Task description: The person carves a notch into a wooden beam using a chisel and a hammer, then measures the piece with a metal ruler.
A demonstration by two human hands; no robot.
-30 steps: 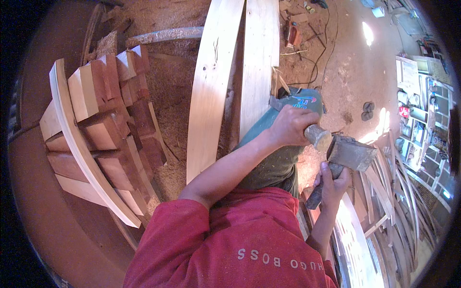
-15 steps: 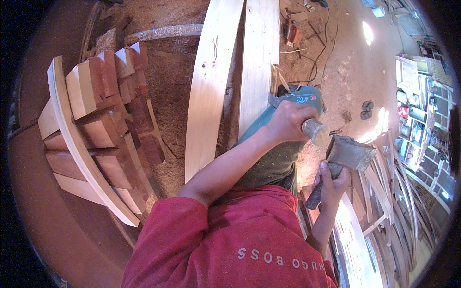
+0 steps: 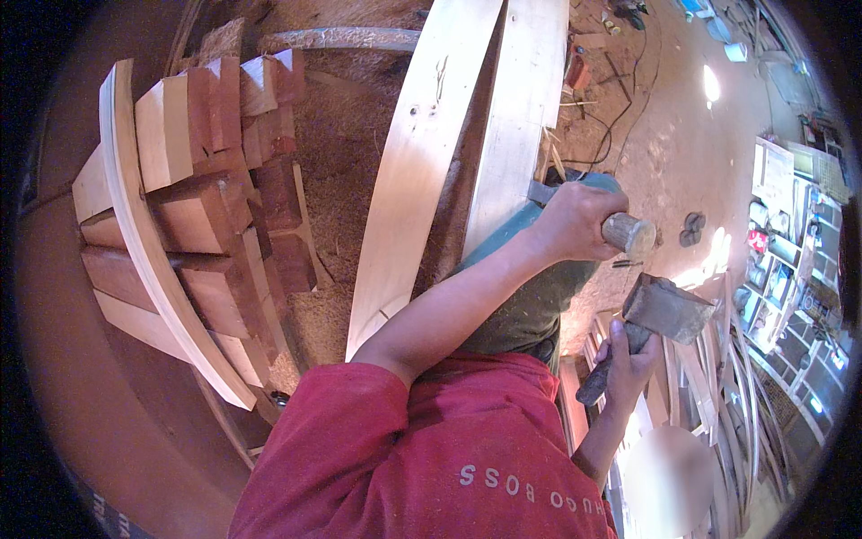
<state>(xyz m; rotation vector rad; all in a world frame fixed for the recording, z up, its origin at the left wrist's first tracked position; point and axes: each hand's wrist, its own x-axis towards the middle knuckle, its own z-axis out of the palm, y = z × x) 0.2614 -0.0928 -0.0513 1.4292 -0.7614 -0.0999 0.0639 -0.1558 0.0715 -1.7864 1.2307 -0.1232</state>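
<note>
My left hand (image 3: 575, 220) is closed around a chisel (image 3: 630, 234) with a thick round wooden handle, its butt facing right. The chisel's flat metal blade (image 3: 540, 191) reaches left to the edge of a long pale board (image 3: 516, 99); whether it bites into the wood I cannot tell. Lower right, my right hand (image 3: 628, 364) grips a mallet (image 3: 669, 310) by its dark handle. The worn, blocky grey head is below the chisel's butt, apart from it. Pale splinters (image 3: 555, 157) stick out by the board's notched edge.
A second pale board (image 3: 431, 135) lies alongside, a gap between them. At left, several cut wooden blocks (image 3: 193, 216) are stacked behind a curved strip (image 3: 135, 198). Shavings cover the floor (image 3: 346, 162). A dark cable (image 3: 620, 126) runs beyond the boards; long strips (image 3: 741, 377) lean at right.
The whole view has shifted, so the boards and blocks appear displaced. The chisel handle has swung to point more squarely right, and the mallet head is lower relative to it. Both grips are unchanged.
</note>
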